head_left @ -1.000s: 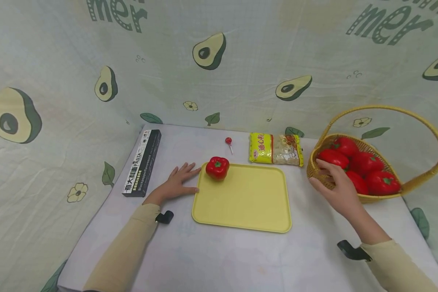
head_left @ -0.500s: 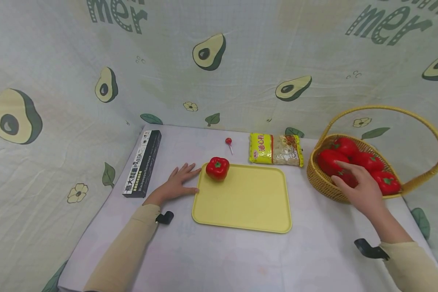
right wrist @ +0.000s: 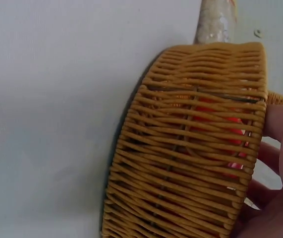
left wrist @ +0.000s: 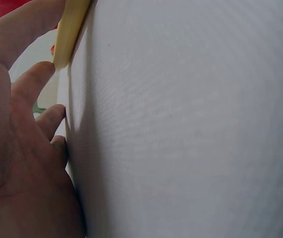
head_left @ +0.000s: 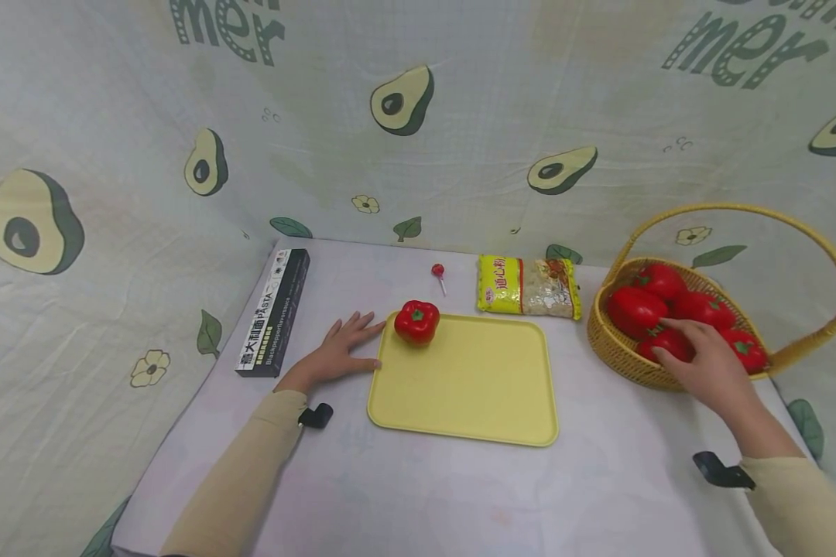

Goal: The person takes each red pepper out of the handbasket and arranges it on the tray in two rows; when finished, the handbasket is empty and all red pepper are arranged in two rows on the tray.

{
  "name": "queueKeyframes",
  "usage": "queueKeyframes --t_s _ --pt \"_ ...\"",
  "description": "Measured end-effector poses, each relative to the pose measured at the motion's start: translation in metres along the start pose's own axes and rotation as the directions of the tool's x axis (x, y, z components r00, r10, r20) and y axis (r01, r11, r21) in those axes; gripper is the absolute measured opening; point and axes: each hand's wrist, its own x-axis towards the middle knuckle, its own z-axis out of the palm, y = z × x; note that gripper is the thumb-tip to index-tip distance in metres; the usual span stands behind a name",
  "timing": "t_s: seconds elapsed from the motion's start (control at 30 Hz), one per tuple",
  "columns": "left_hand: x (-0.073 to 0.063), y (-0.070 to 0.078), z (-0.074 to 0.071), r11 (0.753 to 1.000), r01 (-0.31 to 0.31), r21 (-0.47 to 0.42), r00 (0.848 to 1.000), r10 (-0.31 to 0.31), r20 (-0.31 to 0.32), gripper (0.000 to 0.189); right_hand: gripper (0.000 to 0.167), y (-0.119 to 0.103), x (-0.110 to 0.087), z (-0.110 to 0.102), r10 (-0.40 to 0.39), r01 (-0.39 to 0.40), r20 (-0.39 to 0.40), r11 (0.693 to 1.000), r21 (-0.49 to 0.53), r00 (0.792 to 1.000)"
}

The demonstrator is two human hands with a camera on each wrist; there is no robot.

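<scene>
My left hand [head_left: 337,350] lies with straight, spread fingers at the left edge of a yellow tray [head_left: 467,387]; in the left wrist view, fingertips meet the tray's rim [left wrist: 71,34]. A red bell pepper [head_left: 416,322] sits in the tray's far left corner. At the right, my right hand [head_left: 714,371] reaches over the front of a wicker basket [head_left: 616,360], thumb and fingers bent round a red tomato [head_left: 676,346] inside it. Several more tomatoes [head_left: 635,311] fill the basket. The right wrist view shows the woven side [right wrist: 181,163], with the fingers partly hidden beyond the rim.
A black-and-white pasta box [head_left: 273,313] lies left of the tray. Behind it are a red lollipop [head_left: 438,271] and a yellow bag of pasta [head_left: 528,286]. The basket's tall handle [head_left: 738,207] arches above the tomatoes. Patterned cloth hangs behind the table.
My right hand has moved right from the basket's left rim to the front tomato, and its thumb and fingers have closed round it. The left hand, tray and bell pepper stay put.
</scene>
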Motion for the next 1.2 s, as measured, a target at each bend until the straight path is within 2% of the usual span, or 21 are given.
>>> queueKeyframes --t_s 0.3,0.67,0.97,1.2 --pt "0.0002 0.0001 0.0005 1.000 -0.010 -0.005 1.000 0.010 -0.010 0.086 0.068 0.0054 0.0062 -0.0037 0.052 -0.050 0.061 0.999 -0.019 0.997" --pt "-0.0003 -0.0003 -0.0001 1.000 -0.003 -0.004 1.000 0.003 -0.005 0.086 0.056 0.0020 0.0078 -0.0094 0.010 -0.006 0.094 0.999 -0.051 0.996" --pt "0.0000 -0.0008 0.0006 1.000 0.015 -0.004 1.000 -0.015 0.003 0.086 0.052 0.0019 0.0055 -0.0094 0.009 -0.006 0.080 0.999 -0.038 0.997" --pt "0.0006 -0.0021 0.0007 1.000 0.005 -0.014 1.000 -0.005 -0.002 0.085 0.050 0.0057 0.0014 -0.0087 -0.015 0.016 0.051 1.000 -0.024 0.999"
